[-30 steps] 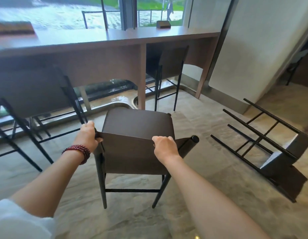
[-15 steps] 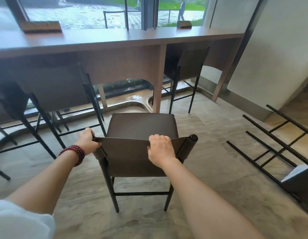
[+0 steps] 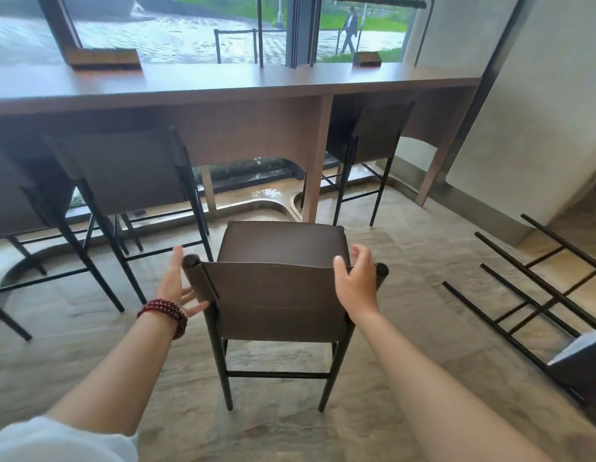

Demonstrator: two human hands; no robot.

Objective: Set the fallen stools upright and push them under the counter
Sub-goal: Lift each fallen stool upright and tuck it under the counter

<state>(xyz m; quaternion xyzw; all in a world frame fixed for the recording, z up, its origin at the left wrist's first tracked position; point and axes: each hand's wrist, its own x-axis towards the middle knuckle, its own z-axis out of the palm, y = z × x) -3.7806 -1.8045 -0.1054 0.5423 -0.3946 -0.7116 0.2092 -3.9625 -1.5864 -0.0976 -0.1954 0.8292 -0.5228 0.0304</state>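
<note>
A dark brown stool with a low backrest stands upright on the floor in front of the wooden counter, its seat just short of the counter's support post. My left hand is spread open beside the left end of the backrest, apart from it. Over the backrest's right part my right hand is lifted with loosely bent fingers, gripping nothing. A second stool lies fallen on its side at the right, legs pointing left.
Two stools stand partly under the counter at the left, and another stool sits under its right bay. Small wooden blocks rest on the countertop. A white wall panel rises at the right. Stone floor lies between me and the fallen stool.
Both hands have let go of the backrest and opened. The upright stool now stands closer to the counter, squared to it.
</note>
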